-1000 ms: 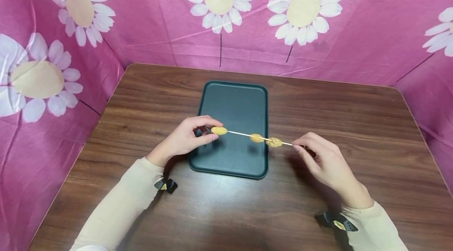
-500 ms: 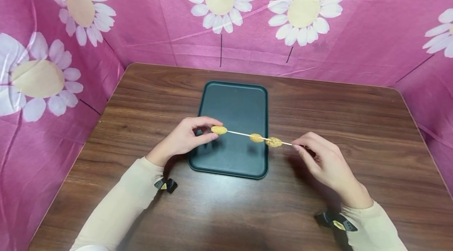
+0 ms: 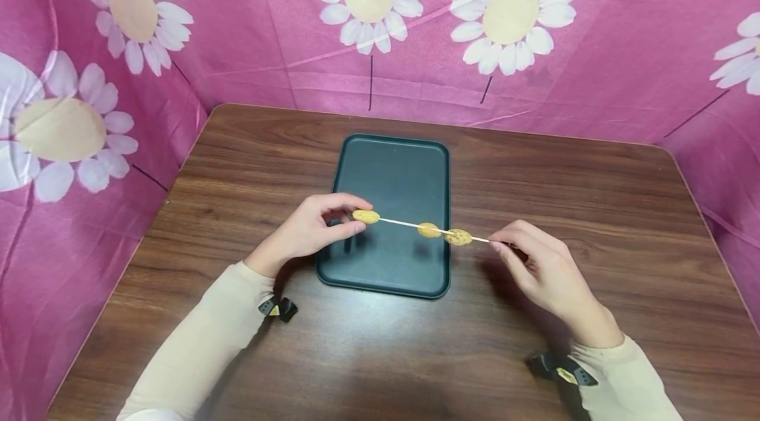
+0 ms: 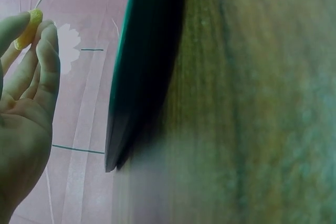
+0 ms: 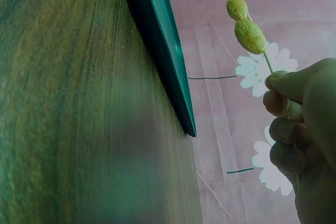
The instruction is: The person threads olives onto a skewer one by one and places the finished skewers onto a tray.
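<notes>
A thin pale skewer (image 3: 399,222) runs level above the dark green tray (image 3: 388,170). My left hand (image 3: 309,226) pinches a yellow, oval, wrinkled piece (image 3: 366,217) at the skewer's left end, between thumb and fingers. Two similar pieces sit on the stick further right: a smooth-looking one (image 3: 427,230) and a rougher, speckled one (image 3: 458,237), close together near the tray's right edge. With thumb and fingertips my right hand (image 3: 537,269) grips the bare right end of the skewer. Both pieces (image 5: 249,36) also show in the right wrist view.
The tray lies on a brown wood-grain table (image 3: 552,190). A pink cloth with daisies (image 3: 249,32) hangs behind and at both sides. Each wrist carries a small black device, the left device (image 3: 279,309) and the right device (image 3: 561,371).
</notes>
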Demonstrator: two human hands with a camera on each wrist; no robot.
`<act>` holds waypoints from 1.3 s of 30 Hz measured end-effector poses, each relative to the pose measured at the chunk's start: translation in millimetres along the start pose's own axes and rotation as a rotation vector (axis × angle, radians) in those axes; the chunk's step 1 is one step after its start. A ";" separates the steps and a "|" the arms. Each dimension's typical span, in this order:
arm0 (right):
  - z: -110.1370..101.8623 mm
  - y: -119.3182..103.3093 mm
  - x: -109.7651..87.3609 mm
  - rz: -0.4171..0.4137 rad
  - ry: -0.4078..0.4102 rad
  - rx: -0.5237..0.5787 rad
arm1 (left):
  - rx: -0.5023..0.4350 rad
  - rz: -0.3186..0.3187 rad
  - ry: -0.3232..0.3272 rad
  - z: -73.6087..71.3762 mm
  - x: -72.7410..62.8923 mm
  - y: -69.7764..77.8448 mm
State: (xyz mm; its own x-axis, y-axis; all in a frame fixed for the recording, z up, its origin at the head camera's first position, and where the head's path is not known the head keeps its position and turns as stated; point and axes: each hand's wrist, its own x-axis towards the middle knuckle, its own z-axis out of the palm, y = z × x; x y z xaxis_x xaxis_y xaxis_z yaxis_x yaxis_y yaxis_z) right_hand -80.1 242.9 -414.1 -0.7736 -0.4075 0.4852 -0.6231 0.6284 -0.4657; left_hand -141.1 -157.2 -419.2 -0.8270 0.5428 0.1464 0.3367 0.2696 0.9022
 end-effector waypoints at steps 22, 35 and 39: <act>-3.2 -2.1 4.9 -0.059 -0.001 -0.008 | 0.013 0.028 -0.006 0.4 2.6 2.3; -2.6 -7.2 15.0 -0.209 0.076 -0.018 | -0.065 0.062 0.026 2.2 -0.2 1.0; -3.1 -9.2 16.5 -0.216 0.079 -0.024 | -0.075 0.063 0.029 2.3 -0.6 2.1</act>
State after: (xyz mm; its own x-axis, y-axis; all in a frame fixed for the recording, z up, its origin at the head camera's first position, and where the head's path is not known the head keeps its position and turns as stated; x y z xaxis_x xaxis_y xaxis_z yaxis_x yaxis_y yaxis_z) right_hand -86.9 232.4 -399.5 -0.6106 -0.4815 0.6287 -0.7695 0.5485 -0.3273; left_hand -138.9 -155.1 -418.3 -0.8183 0.5332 0.2147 0.3546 0.1744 0.9186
